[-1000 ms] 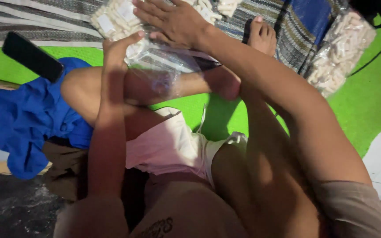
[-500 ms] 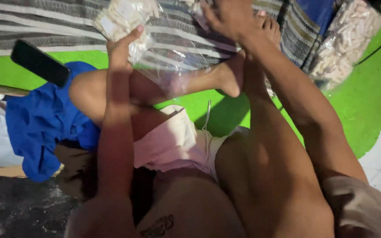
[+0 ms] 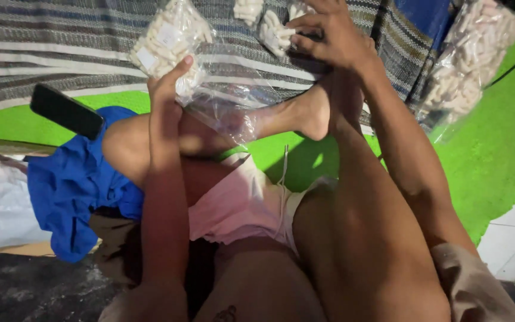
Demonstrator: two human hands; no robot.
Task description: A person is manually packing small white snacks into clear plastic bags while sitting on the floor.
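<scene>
Nearest me, my bent legs cross over the green mat (image 3: 496, 149). Just beyond them my left hand (image 3: 171, 80) pinches the rim of an empty clear plastic bag (image 3: 227, 101), which drapes over my shin. I judge the mouth should be held wider and steadier for filling. Farther out, my right hand (image 3: 329, 36) closes its fingertips on a cluster of white crackers (image 3: 275, 33) lying on the striped cloth (image 3: 61, 42); a light grip seems wise, since they look brittle. A filled bag (image 3: 165, 39) lies beside my left hand; another filled bag (image 3: 472, 65) lies far right.

Clear plastic bag (image 3: 222, 98) open, crumpled over the knee; white sticks (image 3: 275, 33) loose on striped cloth.
</scene>
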